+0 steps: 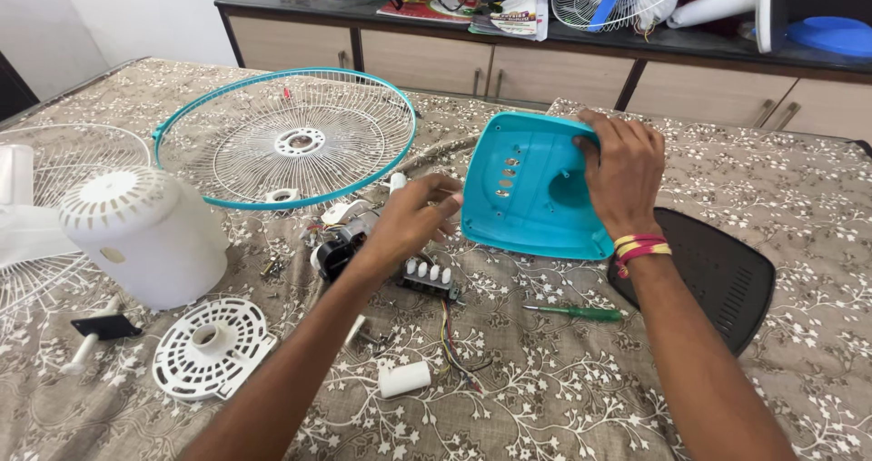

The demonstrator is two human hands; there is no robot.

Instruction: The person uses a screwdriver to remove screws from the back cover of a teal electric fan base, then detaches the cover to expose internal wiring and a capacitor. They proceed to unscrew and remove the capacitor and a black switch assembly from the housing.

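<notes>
Teal fan base cover [531,188] stands tilted near the bed's [799,207] far edge, its upper rim gripped by the right hand [622,166]; the left hand [413,216] pinches loosely above the white-buttoned switch block [427,277].

Right hand [625,166] grips the tilted turquoise fan base cover [531,188]; left hand [409,218] hovers over the push-button switch block [429,277], green screwdriver [574,313] just beside it.

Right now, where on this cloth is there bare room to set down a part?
Free: the near cloth between the green screwdriver and the front edge, and the far right beyond the black base plate. Crowded: the middle, around the motor, switch block and left hand.
</notes>
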